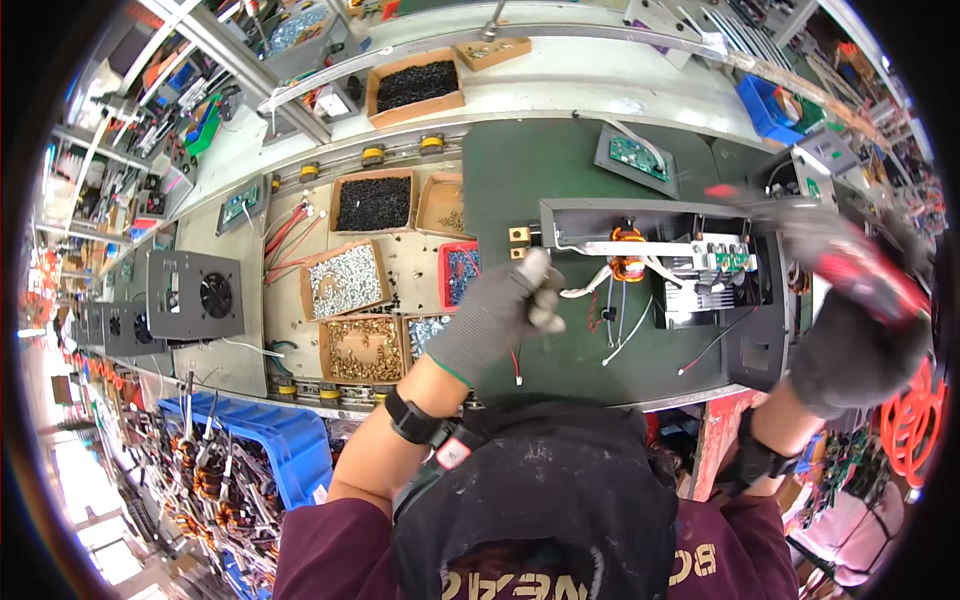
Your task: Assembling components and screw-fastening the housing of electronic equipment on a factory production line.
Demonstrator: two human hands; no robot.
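Observation:
My left hand (505,310), in a grey glove, is at the left end of an open dark metal case (640,208). Its fingers are curled, one fingertip just below two brass terminals (519,236); what they grip, if anything, is hidden. On the right, my gloved right hand (855,350) is closed around a red and black power screwdriver (865,268), blurred by motion, raised beside the case's right end. Inside the case are a copper-wound coil (628,255), a green circuit board (728,258) and a silver heat sink (695,300). Loose wires (625,335) extend over the green mat (570,355).
Cardboard boxes of black screws (375,203), silver screws (345,282) and brass-coloured fasteners (362,350) stand left of the mat. Further left are grey cases with fans (195,292). A circuit board on a panel (636,158) lies behind the open case. A blue crate (265,430) sits below the bench.

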